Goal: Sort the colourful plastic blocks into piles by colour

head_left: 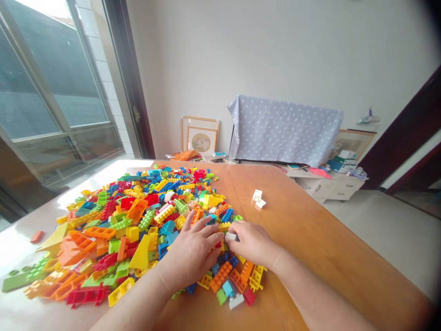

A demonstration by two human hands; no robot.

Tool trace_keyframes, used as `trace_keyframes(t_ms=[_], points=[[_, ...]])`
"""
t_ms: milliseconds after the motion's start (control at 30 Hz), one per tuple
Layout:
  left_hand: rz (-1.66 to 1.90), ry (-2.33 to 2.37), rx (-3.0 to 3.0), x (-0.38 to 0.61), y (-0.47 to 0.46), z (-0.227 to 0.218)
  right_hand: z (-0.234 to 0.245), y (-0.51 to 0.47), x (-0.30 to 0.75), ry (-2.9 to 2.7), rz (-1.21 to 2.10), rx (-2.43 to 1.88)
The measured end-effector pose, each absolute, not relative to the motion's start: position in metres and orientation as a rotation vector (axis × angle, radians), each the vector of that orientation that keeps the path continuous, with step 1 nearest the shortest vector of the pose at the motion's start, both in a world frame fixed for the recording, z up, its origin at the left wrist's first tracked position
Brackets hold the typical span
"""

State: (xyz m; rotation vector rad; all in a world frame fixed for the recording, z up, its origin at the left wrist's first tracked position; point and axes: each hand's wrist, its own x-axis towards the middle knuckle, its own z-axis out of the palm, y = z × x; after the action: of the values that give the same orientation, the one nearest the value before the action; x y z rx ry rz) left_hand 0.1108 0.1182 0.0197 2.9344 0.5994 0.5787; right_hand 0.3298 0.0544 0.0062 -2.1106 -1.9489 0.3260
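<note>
Both forearms come in from the lower edge and meet over the near side of the pile of bricks (138, 225). The left hand (195, 255) lies palm down on the pile, with its fingers spread and straight; it is open and grasps nothing, only rests on the bricks under it. The right hand (253, 243) is just beside it, knuckles up, with its fingers curled toward the left hand. Its fingertips close on a small white brick (230, 236), which sits at the right edge of the pile, between the two hands. The thumbs of both hands are almost touching there.

The pile lies on a wooden table (310, 239) and covers its left half with many colours: yellow, orange, green, blue and red. Two more white pieces (258, 198) lie together on the bare wood, well apart from the pile, beyond the right hand. One red piece (36, 236) lies alone near the left edge of the table.

Behind the table, a framed picture (200, 135) leans against the pale wall. Next to it hangs a dotted grey cloth (285, 128) over something I cannot see. A large window (51, 101) fills the left side. A low white cabinet (327, 186) stands to the right, with closed drawers and small items on top.
</note>
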Motion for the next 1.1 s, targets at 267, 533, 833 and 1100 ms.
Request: trace_keyframes(t_ms=[267,533,833,1100], points=[[0.551,0.594,2.927,0.109,0.12,0.019,0.016,0.044,0.382,-1.786,0.613,-1.823],[0.537,0.599,2.95,0.11,0.121,0.019,0.022,0.033,0.387,-2.121,0.706,-1.925],[0.581,0.59,2.942,0.111,0.122,0.015,0.016,0.034,0.378,-2.198,0.63,-1.887],[0.496,0.609,2.982,0.11,0.125,0.017,0.013,0.041,0.385,-2.035,0.639,-1.738]])
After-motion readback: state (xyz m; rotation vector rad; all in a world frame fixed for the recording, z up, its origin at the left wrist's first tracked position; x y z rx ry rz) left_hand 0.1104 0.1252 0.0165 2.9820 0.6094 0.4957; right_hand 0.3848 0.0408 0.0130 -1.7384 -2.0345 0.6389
